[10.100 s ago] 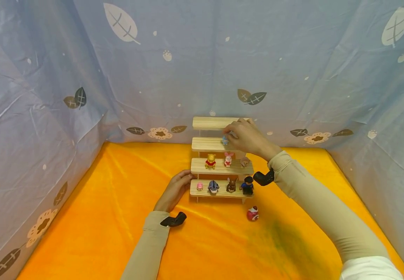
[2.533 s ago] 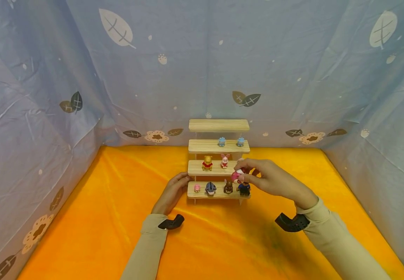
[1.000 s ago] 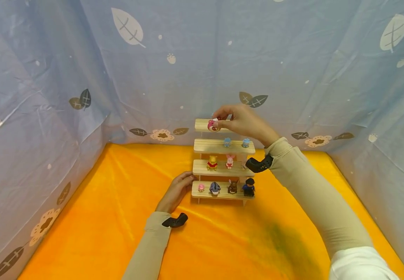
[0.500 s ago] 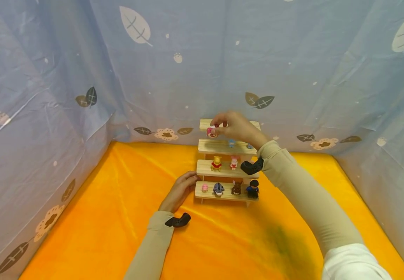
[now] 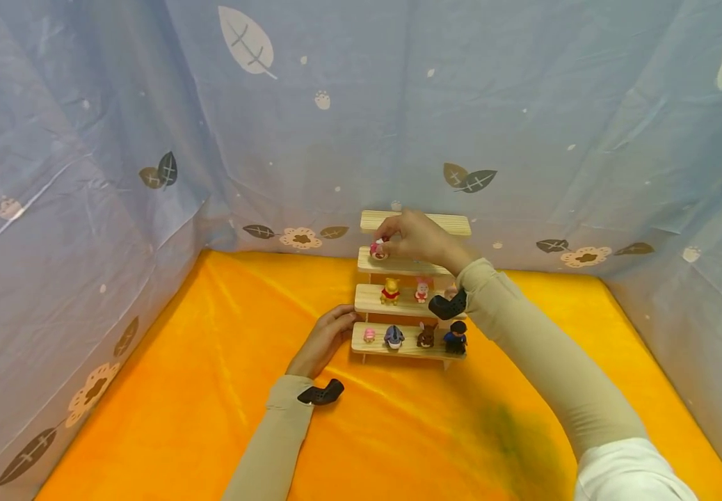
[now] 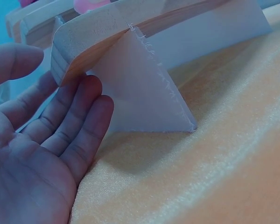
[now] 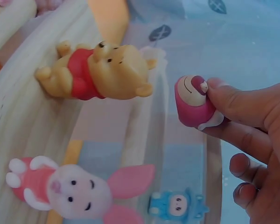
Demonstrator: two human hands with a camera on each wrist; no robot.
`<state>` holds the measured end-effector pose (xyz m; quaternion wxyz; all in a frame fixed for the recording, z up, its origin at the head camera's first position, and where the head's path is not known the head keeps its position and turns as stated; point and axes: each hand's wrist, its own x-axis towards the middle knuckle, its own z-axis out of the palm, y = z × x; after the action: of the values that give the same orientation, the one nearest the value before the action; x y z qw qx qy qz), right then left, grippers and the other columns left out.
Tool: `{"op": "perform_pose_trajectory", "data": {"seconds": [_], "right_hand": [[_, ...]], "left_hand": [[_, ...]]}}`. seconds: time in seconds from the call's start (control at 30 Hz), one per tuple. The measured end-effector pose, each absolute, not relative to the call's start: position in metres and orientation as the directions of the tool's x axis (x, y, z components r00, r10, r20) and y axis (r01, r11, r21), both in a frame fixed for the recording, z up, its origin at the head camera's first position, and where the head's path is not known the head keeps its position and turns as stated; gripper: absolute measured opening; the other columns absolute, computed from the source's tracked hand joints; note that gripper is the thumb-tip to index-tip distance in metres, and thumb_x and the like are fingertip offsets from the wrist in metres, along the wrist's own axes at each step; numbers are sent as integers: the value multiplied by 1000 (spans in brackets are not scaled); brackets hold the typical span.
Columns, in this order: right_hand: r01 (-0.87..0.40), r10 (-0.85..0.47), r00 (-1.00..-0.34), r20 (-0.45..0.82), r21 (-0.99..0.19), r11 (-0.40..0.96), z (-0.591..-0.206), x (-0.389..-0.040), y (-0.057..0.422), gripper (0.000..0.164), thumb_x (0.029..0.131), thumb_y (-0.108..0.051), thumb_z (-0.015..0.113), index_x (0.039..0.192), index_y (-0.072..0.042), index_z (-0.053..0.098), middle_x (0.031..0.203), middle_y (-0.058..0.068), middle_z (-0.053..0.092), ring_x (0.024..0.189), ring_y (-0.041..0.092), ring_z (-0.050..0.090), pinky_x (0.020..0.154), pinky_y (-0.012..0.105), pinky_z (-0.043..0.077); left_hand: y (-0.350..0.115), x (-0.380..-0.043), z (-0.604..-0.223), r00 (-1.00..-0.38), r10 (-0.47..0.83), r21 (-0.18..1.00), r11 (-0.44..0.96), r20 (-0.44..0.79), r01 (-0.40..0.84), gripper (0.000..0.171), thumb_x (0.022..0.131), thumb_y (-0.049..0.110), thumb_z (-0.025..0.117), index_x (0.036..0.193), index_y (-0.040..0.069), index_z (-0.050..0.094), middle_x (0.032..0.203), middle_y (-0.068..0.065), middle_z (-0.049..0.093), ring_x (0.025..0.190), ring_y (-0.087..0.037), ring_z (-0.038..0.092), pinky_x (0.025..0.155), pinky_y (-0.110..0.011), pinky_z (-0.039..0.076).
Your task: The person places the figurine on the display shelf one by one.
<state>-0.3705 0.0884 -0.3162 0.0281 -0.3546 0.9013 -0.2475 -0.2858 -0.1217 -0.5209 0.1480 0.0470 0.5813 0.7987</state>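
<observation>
My right hand (image 5: 420, 236) pinches a pink-and-white toy figurine (image 7: 196, 105) between thumb and forefinger. It is at the left end of the second tier from the top of a wooden stepped display shelf (image 5: 451, 223); whether it touches the wood, I cannot tell. Relaxed fingers of my left hand (image 5: 320, 341) touch the left end of the lowest tier (image 6: 98, 28). A yellow bear figurine (image 7: 107, 70) in a red shirt and a pink piglet figurine (image 7: 79, 189) stand one tier below the right hand. A blue figurine (image 7: 177, 205) shows behind them.
On the lowest tier are a small pink figure (image 5: 369, 335), a grey-blue donkey (image 5: 394, 337), a brown long-eared figure (image 5: 426, 336) and a dark-haired figure in blue (image 5: 455, 338). Orange cloth (image 5: 211, 417) lies beneath; a blue-grey curtain (image 5: 348, 125) hangs behind.
The pink-and-white figurine, earlier on the cloth, was picked up by my right hand, raised to the top tier, then lowered to the second. Two blue figurines were set there before. Left hand stayed put.
</observation>
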Motion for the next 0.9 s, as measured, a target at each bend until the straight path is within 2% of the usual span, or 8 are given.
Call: {"op": "perform_pose_trajectory", "data": {"seconds": [0.1,0.37,0.9], "right_hand": [[-623,-650,-752,115,-448,642,-318,-370,90,20,92,-14,74,110,-8,77,108,9,78,100,26,72,91,42,57],[-632,-656,-747,109,-425,648,-321,-369,90,23,94,-15,73,114,-5,75,106,11,78,91,26,73,84,41,58],[-658,-678,-728,101,-380,650,-321,-370,88,22,95,-12,70,116,-3,74,108,13,77,94,26,74,88,41,58]], "left_hand": [[-121,-286,-521,-948,304,944,-276,-91,-179,31,107,15,47,133,-2,51,112,0,63,99,-14,60,92,-27,50],[-122,-286,-521,-944,321,946,-274,-79,-172,35,107,14,46,137,-3,48,114,0,61,102,-13,60,94,-27,50],[-123,-285,-520,-950,300,946,-275,-84,-171,33,107,15,47,135,-3,51,111,1,62,99,-14,60,93,-28,49]]}}
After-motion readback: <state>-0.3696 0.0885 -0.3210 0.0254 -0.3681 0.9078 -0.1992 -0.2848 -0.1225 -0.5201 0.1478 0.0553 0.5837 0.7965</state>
